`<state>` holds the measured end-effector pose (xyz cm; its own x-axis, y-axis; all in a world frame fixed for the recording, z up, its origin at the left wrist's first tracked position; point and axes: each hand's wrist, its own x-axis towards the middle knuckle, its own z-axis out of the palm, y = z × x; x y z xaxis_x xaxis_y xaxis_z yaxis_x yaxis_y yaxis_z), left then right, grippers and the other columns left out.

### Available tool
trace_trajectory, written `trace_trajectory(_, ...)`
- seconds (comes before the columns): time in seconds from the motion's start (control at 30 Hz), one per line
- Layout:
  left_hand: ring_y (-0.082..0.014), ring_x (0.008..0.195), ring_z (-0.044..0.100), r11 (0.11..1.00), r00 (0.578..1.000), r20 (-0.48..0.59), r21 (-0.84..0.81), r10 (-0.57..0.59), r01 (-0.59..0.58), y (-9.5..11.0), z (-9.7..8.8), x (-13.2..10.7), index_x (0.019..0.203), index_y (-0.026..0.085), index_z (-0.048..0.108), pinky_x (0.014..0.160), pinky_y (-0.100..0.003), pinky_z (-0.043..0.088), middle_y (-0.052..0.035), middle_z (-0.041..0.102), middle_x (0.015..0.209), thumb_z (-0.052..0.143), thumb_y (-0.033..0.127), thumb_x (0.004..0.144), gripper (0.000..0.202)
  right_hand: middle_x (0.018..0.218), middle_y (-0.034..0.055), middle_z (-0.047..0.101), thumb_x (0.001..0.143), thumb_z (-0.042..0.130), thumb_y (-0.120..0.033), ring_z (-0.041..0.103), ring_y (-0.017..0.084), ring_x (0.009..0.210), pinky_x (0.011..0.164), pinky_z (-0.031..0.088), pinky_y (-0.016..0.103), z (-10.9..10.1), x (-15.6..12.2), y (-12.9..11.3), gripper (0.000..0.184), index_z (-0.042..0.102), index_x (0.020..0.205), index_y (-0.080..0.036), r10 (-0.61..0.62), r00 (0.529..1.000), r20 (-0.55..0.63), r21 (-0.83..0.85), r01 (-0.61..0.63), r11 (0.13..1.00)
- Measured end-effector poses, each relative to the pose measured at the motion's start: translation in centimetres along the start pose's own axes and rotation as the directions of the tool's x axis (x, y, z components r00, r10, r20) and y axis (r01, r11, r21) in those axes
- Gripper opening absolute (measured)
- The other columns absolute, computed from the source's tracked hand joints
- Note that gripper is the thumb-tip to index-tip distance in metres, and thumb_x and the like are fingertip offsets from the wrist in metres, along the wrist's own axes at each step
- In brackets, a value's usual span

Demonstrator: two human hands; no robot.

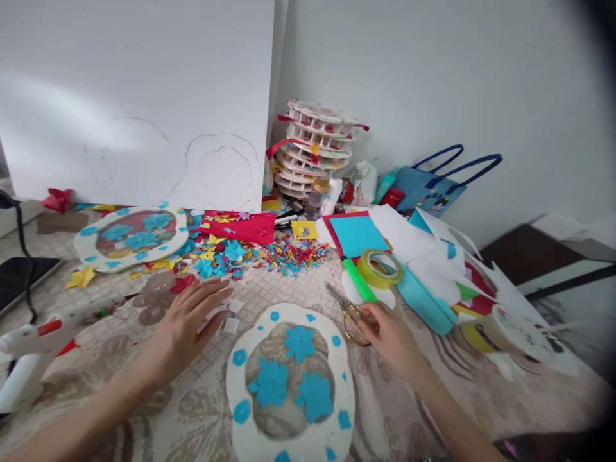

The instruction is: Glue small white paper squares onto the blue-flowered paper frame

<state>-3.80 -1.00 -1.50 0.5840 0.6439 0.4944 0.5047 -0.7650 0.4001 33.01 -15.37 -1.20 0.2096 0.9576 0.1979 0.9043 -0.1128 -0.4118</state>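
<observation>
Two hands reach over the patterned cloth, and the white frame lies flat between your arms, close to you. Three blue flowers sit in its see-through middle, and small blue bits are dotted around its rim.

Your right hand is to the right of the frame, a little past its middle. Your right fingertips touch the gold handle of the scissors. The scissors are just outside the frame's far right side, and their blades point away from you and to the left. Your right fingers are bent around the handle, but I cannot tell if they are squeezing it. The green stick is just behind the scissors, and the yellow tape roll is past that.

Your left hand is to the left of the frame, near its far end, and not touching it. The palm faces down. The fingers stretch out side by side, and the thumb sticks out away from them, so nothing is pinched that I can see. Little white paper squares are right next to your thumb and fingers.

Your left arm slants in from the bottom left corner. Your right arm slants in from the bottom right.
</observation>
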Motion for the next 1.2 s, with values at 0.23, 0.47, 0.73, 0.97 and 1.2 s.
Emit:
trace_trajectory(0.23, -0.0273, 0.119, 0.051, 0.995, 0.996, 0.040, 0.057, 0.079, -0.081, 1.5, -0.5, -1.8, 0.125, 0.027, 0.050, 0.100, -0.046, 0.040, -0.0065, 0.060, 0.124, 0.053, 0.021, 0.086, 0.040, 0.095, 0.0109, 0.057, 0.085, 0.050, -0.025, 0.054, 0.028, 0.094, 0.079, 0.045, 0.038, 1.1, 2.2, 1.5, 0.017, 0.058, 0.098, -0.018, -0.171, 0.963, -0.209, -0.331, 0.095, 0.939)
trace_trajectory(0.47, -0.0265, 0.122, 0.048, 0.991, 0.990, 0.090, 0.073, 0.109, -0.116, 2.3, -0.8, -3.5, 0.129, 0.024, 0.046, 0.103, -0.046, 0.039, -0.0078, 0.057, 0.127, 0.055, 0.019, 0.085, 0.045, 0.095, 0.0118, 0.056, 0.083, 0.048, -0.020, 0.055, 0.027, 0.090, 0.075, 0.046, 0.038, 2.1, 3.8, 4.2, 0.025, 0.056, 0.106, -0.016, -0.143, 0.948, -0.285, -0.358, 0.033, 0.933)
trace_trajectory(0.73, -0.0235, 0.120, 0.052, 0.998, 0.991, 0.122, 0.044, 0.046, -0.052, 3.3, -1.3, -5.6, 0.131, 0.029, 0.044, 0.102, -0.036, 0.042, -0.0026, 0.058, 0.129, 0.056, 0.022, 0.084, 0.049, 0.102, 0.0155, 0.055, 0.085, 0.049, -0.027, 0.050, 0.033, 0.097, 0.081, 0.043, 0.047, 0.9, 2.2, 3.1, 0.025, 0.058, 0.105, -0.014, -0.130, 0.931, -0.341, -0.373, -0.007, 0.928)
trace_trajectory(0.97, -0.0296, 0.127, 0.044, 0.994, 0.966, 0.245, -0.050, -0.086, 0.101, 5.2, -0.2, -7.5, 0.139, 0.032, 0.034, 0.100, -0.040, 0.045, -0.0056, 0.040, 0.145, 0.066, 0.041, 0.076, 0.071, 0.109, 0.0112, 0.053, 0.087, 0.048, -0.022, 0.050, 0.027, 0.104, 0.089, 0.045, 0.043, 2.3, -0.6, 0.1, 0.030, 0.051, 0.116, -0.020, -0.234, 0.971, -0.049, -0.091, 0.229, 0.969)
trace_trajectory(1.2, -0.0322, 0.132, 0.037, 0.951, 0.929, 0.296, -0.143, -0.222, 0.273, 6.0, 0.2, -8.6, 0.142, 0.035, 0.026, 0.105, -0.046, 0.038, -0.0052, 0.031, 0.150, 0.070, 0.032, 0.072, 0.082, 0.101, 0.0106, 0.057, 0.089, 0.044, -0.023, 0.055, 0.026, 0.097, 0.085, 0.047, 0.043, 2.2, -0.8, -1.0, 0.020, 0.055, 0.106, -0.020, -0.155, 0.970, -0.187, -0.039, 0.150, 0.988)
